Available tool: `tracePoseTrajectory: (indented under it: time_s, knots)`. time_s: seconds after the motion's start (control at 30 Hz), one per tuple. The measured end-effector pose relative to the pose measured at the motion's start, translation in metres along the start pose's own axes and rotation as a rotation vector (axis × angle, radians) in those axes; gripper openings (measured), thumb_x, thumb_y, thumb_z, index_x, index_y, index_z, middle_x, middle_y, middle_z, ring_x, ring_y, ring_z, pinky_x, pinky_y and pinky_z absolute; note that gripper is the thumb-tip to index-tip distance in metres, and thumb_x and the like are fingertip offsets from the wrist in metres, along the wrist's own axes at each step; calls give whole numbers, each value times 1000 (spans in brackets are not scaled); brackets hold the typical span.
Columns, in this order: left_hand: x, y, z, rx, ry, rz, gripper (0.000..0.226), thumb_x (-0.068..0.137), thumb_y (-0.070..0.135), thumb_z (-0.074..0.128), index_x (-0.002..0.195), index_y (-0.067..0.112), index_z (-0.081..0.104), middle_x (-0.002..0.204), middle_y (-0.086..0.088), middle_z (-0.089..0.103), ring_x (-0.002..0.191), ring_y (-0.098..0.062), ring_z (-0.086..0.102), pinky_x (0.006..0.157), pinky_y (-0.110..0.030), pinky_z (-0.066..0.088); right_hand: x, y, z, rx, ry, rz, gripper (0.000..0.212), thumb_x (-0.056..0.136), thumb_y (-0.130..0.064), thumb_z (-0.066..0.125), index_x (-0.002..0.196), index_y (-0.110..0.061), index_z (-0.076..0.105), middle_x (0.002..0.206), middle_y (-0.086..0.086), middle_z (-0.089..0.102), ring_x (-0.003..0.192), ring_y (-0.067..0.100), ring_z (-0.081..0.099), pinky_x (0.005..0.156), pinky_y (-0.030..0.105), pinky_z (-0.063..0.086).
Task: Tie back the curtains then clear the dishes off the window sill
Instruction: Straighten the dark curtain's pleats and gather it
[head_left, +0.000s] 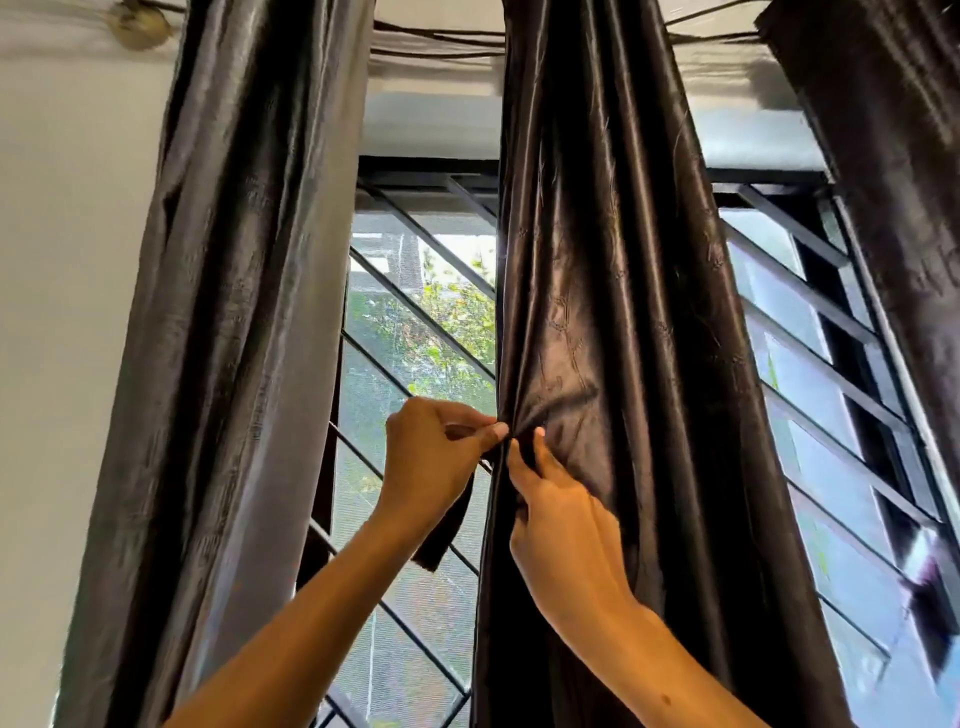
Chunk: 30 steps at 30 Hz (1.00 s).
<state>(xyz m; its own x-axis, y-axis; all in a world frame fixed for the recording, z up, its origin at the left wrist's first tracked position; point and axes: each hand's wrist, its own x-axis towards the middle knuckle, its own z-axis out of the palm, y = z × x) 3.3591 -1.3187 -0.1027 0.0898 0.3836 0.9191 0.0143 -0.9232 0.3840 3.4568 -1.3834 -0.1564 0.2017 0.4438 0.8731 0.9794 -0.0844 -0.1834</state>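
Nearest the camera, two bare forearms reach up toward the window. The left hand (434, 457) pinches a narrow dark tie strip (451, 519) between thumb and forefinger, with the loose end of the strip hanging below the wrist. The right hand (558, 525) has its fingers (524, 457) curled into the gathered edge of the middle curtain (613, 364), bunching the cloth where the two hands meet.

That curtain hangs full length in the centre of the window, dark, glossy and falling in soft folds. It looks light and limp but slick, so a loose pinch would likely slide; the sensible hold seems to be a full gather around its waist, with the strip wrapped snugly over the bunch.

To the left hangs a second curtain (234, 338), and a third (893, 182) shows at the upper right. Behind them stands the window grille (415, 312), with foliage beyond it. The sill and its dishes are out of view, so that part of the task is not yet begun.
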Motion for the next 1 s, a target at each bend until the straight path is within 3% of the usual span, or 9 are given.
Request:
tracePoseTrajectory:
  time_s: [0.17,0.27,0.4,0.47,0.6,0.67,0.77,0.87,1.0]
  knots:
    - [5,5,7,48,-38,20,14,69,22,83,75,10,77,66,1,71,56,8,62,58,-3,46,3,10,8,-2,-14,-126,60,93,-12,35,151,-23,20,160,1,2,147,13,8,113,29,29]
    - [11,4,10,146,-11,14,14,66,17,85,74,9,76,66,1,70,51,7,57,54,-2,44,9,22,12,51,70,-172,57,88,-33,27,144,-28,37,160,5,-4,147,20,-7,120,43,6]
    - [16,1,7,194,-21,-28,13,68,12,82,79,9,76,68,0,68,57,5,57,54,1,42,27,53,6,88,431,180,84,85,-69,34,151,-19,16,157,20,-11,145,35,-11,113,58,3]
    - [17,1,5,205,-33,-20,11,69,9,80,79,8,76,71,-3,71,61,0,62,63,-8,49,35,67,1,175,363,364,109,76,-73,48,151,-13,-4,156,21,-12,144,36,-12,112,60,1]
    - [15,-1,5,199,-56,-4,14,70,10,78,84,7,76,77,-6,73,66,-5,66,67,-12,53,39,73,-4,685,143,328,105,69,-54,74,150,-15,20,147,8,40,136,23,37,111,38,32]
    - [14,-4,8,171,-41,-17,16,70,11,80,85,6,76,78,-6,73,68,-6,67,68,-13,53,36,68,-1,541,184,267,74,76,-32,77,139,-13,43,128,6,60,121,25,54,100,34,44]
    - [11,-1,13,161,-22,-8,15,69,11,80,82,7,75,75,-5,73,67,-6,67,71,-20,56,24,53,-2,229,242,205,69,84,-3,58,145,-28,37,107,10,69,101,30,63,76,33,48]
    - [7,4,19,134,-20,29,15,70,12,80,83,7,75,70,2,68,64,2,64,65,-10,53,12,36,-4,65,172,75,73,92,-5,47,151,-28,12,131,8,57,113,27,57,72,30,38]
    - [4,6,20,102,-35,52,15,72,13,79,85,8,76,69,6,67,57,11,61,60,-2,47,10,27,-3,143,19,-76,54,103,-27,28,152,-19,8,159,-2,12,143,11,21,105,24,31]
